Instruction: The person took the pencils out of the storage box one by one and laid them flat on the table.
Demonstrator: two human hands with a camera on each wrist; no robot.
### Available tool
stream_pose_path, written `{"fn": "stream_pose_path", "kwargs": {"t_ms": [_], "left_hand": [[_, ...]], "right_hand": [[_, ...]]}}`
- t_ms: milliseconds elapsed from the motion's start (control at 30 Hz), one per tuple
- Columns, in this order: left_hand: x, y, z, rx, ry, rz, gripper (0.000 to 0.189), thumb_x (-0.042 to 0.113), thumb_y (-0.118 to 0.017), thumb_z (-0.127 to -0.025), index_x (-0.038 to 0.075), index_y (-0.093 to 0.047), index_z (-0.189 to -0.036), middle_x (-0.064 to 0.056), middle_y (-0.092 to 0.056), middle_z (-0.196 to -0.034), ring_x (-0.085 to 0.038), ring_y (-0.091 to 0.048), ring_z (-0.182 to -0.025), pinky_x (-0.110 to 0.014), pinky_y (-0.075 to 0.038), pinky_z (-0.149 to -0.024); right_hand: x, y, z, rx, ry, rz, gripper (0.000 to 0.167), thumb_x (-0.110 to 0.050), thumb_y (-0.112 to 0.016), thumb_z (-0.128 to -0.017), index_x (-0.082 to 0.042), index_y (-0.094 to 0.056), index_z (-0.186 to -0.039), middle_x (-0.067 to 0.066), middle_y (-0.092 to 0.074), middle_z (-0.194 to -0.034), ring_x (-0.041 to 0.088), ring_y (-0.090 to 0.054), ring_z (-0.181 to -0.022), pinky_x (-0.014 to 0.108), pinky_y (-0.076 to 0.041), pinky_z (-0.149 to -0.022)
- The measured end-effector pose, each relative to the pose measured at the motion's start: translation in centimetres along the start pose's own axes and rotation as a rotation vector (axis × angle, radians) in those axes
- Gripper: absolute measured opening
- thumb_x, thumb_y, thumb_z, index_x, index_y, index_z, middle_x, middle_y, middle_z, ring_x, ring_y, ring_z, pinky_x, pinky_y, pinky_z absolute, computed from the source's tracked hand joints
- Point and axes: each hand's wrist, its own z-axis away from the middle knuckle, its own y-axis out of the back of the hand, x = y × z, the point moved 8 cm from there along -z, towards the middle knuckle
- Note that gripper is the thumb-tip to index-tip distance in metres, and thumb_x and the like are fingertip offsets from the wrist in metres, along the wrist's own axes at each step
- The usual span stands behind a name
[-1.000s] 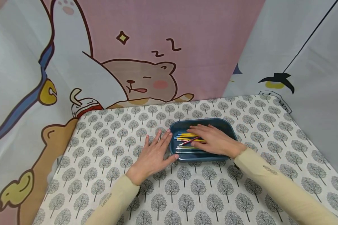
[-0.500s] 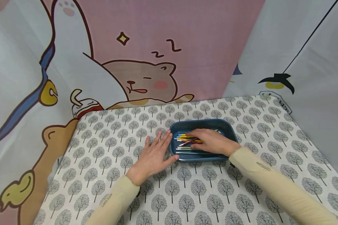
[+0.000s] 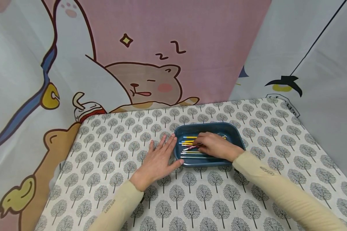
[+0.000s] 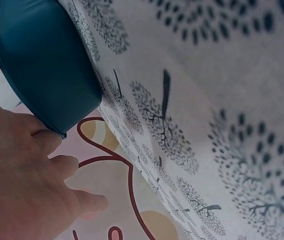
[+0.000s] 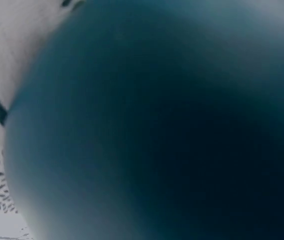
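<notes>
A dark blue box [image 3: 233,133] with several pencils [image 3: 188,141] inside sits on the table. My left hand [image 3: 156,163] lies with spread, straight fingers at the box's left end; in the left wrist view, fingertips of that hand [image 4: 22,170] touch the box [image 4: 47,65] at its rim. Reaching into the box, my right hand [image 3: 217,146] has curled fingers and pinches a red patterned pencil [image 3: 191,148] near its middle. Its fingertips are partly hidden. Yellow pencils lie behind it, dark green pencils [image 3: 195,157] in front. The right wrist view holds only the blurred box wall [image 5: 107,125] and some cloth.
A white cloth with a tree print [image 3: 191,205] covers the table. Behind it hangs a curtain [image 3: 208,57] with cartoon animals, which also closes off the left and right sides.
My right hand has drawn slightly to the left and curled its fingers, and the red pencil has turned a little flatter. More yellow pencil shows. The left hand has stayed still.
</notes>
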Motion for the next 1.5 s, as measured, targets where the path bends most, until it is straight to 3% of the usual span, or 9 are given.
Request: {"fn": "stream_pose_path", "kwargs": {"t_ms": [200,467,700,1200,1500], "left_hand": [[0.1,0.1,0.0,0.002,0.001,0.002,0.09,0.07,-0.042,-0.101,0.015,-0.016,-0.167,0.0,-0.01,-0.174,-0.03,-0.01,-0.159,-0.07,-0.012,-0.122],[0.2,0.1,0.1,-0.01,-0.001,0.01,0.092,0.074,-0.036,-0.1,0.015,-0.014,-0.167,0.003,-0.003,-0.172,-0.029,-0.011,-0.159,-0.07,-0.008,-0.123],[0.0,0.1,0.2,0.003,-0.003,0.037,0.09,0.069,-0.043,-0.101,0.014,-0.016,-0.167,-0.001,-0.011,-0.174,-0.027,-0.011,-0.159,-0.07,-0.007,-0.123],[-0.1,0.1,0.2,0.007,0.003,0.042,0.09,0.07,-0.043,-0.101,0.015,-0.015,-0.167,0.005,-0.003,-0.172,-0.026,-0.011,-0.159,-0.068,-0.01,-0.123],[0.0,0.1,0.2,0.007,-0.006,0.043,0.091,0.071,-0.04,-0.101,0.013,-0.016,-0.167,-0.002,-0.011,-0.173,-0.027,-0.011,-0.159,-0.068,-0.009,-0.123]], "right_hand": [[0.2,-0.2,0.0,0.029,0.003,0.03,0.019,-0.006,-0.077,-0.092,-0.013,-0.079,-0.11,-0.001,-0.068,-0.105,0.017,-0.067,-0.095,0.039,-0.06,-0.084],[0.5,0.1,0.3,0.04,-0.033,0.025,0.018,-0.007,-0.079,-0.092,-0.014,-0.079,-0.109,-0.002,-0.068,-0.104,0.017,-0.068,-0.095,0.039,-0.061,-0.085],[0.3,0.8,0.6,0.059,-0.04,0.012,0.019,-0.007,-0.078,-0.092,-0.014,-0.079,-0.11,-0.002,-0.069,-0.106,0.016,-0.069,-0.097,0.038,-0.061,-0.084],[-1.2,4.0,2.3,0.135,-0.048,0.002,0.02,-0.009,-0.078,-0.093,-0.019,-0.08,-0.109,-0.009,-0.067,-0.102,0.008,-0.064,-0.093,0.036,-0.059,-0.083],[-2.1,6.0,3.7,0.199,-0.029,0.009,0.021,-0.006,-0.078,-0.092,-0.02,-0.08,-0.108,-0.009,-0.067,-0.101,0.005,-0.061,-0.086,0.032,-0.056,-0.073]]}}
